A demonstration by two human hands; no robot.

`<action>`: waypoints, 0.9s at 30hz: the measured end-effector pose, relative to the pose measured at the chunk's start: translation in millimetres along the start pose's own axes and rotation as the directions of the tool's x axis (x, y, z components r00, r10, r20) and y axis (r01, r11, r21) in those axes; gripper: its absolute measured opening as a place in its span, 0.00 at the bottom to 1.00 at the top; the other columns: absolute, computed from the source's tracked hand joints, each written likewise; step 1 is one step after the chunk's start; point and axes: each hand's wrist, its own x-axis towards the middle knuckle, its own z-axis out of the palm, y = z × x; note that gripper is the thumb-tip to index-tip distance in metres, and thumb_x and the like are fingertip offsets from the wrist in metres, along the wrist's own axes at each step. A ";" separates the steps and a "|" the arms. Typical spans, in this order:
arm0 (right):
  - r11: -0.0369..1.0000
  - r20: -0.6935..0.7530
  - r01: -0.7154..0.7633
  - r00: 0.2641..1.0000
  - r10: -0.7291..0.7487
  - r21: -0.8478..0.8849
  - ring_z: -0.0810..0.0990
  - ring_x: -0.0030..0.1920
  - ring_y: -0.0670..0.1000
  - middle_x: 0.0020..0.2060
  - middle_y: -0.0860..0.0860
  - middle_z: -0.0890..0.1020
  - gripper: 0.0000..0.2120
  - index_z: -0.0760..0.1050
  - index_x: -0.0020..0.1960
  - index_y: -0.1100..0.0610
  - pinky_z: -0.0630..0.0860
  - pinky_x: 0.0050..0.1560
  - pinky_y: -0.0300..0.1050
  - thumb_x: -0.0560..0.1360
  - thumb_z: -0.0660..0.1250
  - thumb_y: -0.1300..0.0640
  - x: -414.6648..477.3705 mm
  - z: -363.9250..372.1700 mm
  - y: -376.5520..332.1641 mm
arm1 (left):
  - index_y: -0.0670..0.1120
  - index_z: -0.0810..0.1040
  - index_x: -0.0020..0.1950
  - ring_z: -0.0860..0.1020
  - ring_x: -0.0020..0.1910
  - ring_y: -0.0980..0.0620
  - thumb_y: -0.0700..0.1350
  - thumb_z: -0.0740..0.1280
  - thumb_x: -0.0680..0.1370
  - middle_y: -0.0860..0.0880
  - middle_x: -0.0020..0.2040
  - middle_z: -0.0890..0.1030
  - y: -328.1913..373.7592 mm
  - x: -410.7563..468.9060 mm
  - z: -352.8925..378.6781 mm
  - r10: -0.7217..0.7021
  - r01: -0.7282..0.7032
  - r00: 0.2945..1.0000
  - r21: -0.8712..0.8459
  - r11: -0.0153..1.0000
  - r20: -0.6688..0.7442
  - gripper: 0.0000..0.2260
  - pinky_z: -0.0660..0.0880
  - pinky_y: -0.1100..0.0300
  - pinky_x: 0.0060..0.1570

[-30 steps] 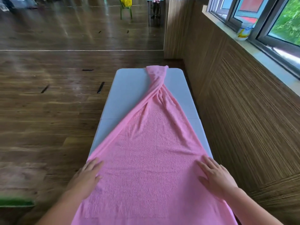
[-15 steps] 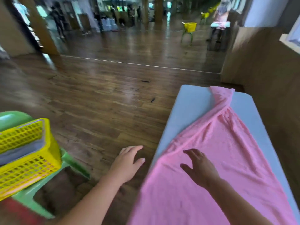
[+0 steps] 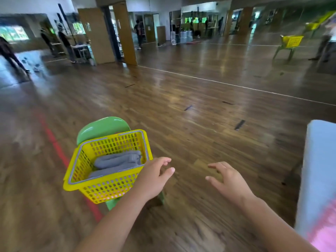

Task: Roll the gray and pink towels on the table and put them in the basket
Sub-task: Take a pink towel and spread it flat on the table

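A yellow perforated basket [image 3: 109, 186] stands on a green plastic chair [image 3: 102, 127] at lower left. Inside it lies a rolled gray towel [image 3: 118, 160]. My left hand [image 3: 153, 176] hovers just right of the basket's near corner, fingers loosely curled, holding nothing. My right hand [image 3: 230, 180] hangs in the air further right, fingers spread and bent, also empty. Only a corner of the pink towel [image 3: 325, 231] shows at the bottom right, lying on the white table [image 3: 320, 160].
Wooden floor [image 3: 181, 110] stretches ahead with a red line at the left. Another yellow basket on a green chair [image 3: 291, 42] stands far right. People [image 3: 65, 42] and furniture stand at the back of the hall. The table edge runs down the right side.
The view has swung left from the table to the basket. Both hands have left the pink towel and now hang over the floor beside the basket.
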 end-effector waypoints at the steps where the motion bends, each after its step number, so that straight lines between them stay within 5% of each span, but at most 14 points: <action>1: 1.000 -0.004 0.000 1.000 0.000 0.008 0.76 0.59 0.44 0.58 0.41 0.76 0.18 0.76 0.64 0.44 0.74 0.60 0.43 0.75 0.69 0.42 11.0 1.5 -2.7 | 0.57 0.76 0.66 0.72 0.60 0.60 0.57 0.66 0.79 0.60 0.57 0.77 -5.8 10.8 -3.3 0.002 -0.002 1.000 -0.007 1.000 0.007 0.16 0.65 0.66 0.57; 6: 0.997 -0.060 -0.074 0.995 0.075 0.014 0.77 0.57 0.44 0.55 0.42 0.77 0.17 0.77 0.63 0.46 0.72 0.57 0.40 0.75 0.70 0.45 57.8 -7.0 13.4 | 0.59 0.77 0.64 0.74 0.59 0.56 0.66 0.61 0.74 0.62 0.54 0.78 -2.9 84.0 4.4 0.066 -0.064 0.997 -0.058 0.996 0.040 0.22 0.71 0.57 0.61; 16: 0.949 -0.286 -0.295 0.905 0.315 0.113 0.77 0.56 0.44 0.56 0.41 0.77 0.18 0.76 0.64 0.46 0.76 0.61 0.45 0.75 0.70 0.45 134.3 -99.5 150.4 | 0.62 0.76 0.63 0.72 0.61 0.59 0.61 0.63 0.78 0.67 0.54 0.76 100.1 289.0 118.7 0.303 -0.278 0.922 -0.132 0.952 0.242 0.14 0.71 0.54 0.63; 27: 0.788 -0.511 -0.571 0.618 0.597 0.230 0.77 0.51 0.39 0.56 0.39 0.77 0.15 0.76 0.62 0.45 0.71 0.51 0.35 0.76 0.69 0.46 164.4 -225.2 312.2 | 0.58 0.78 0.62 0.73 0.60 0.61 0.56 0.65 0.80 0.62 0.55 0.78 279.3 469.6 289.2 0.566 -0.445 0.705 -0.354 0.823 0.428 0.12 0.69 0.60 0.59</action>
